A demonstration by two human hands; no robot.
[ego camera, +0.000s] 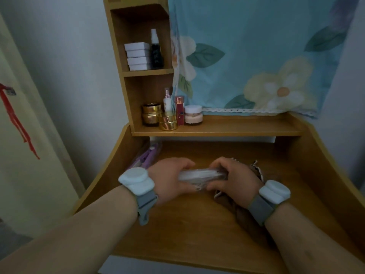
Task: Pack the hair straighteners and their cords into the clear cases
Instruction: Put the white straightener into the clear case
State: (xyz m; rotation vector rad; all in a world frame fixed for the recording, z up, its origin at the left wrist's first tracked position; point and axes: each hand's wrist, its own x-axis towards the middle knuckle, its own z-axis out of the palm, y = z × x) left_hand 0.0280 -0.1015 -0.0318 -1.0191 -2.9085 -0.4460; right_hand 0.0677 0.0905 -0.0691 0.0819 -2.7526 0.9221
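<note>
Both hands hold one clear case (199, 176) just above the middle of the wooden desk (177, 230). My left hand (169, 175) grips its left end and my right hand (233, 178) grips its right end. A white straightener shows blurred through the plastic, and a loop of white cord (197, 187) hangs below the case. At the desk's back left a purple straightener (147, 155) lies inside another clear case. How the held case's lid stands is hidden by my fingers.
A brown braided hairpiece (246, 216) lies on the desk under my right hand. Cosmetic jars and bottles (169, 115) stand on the low shelf behind. White boxes (138, 56) and a spray bottle sit on the upper shelf. A floral cloth (256, 56) hangs at the back.
</note>
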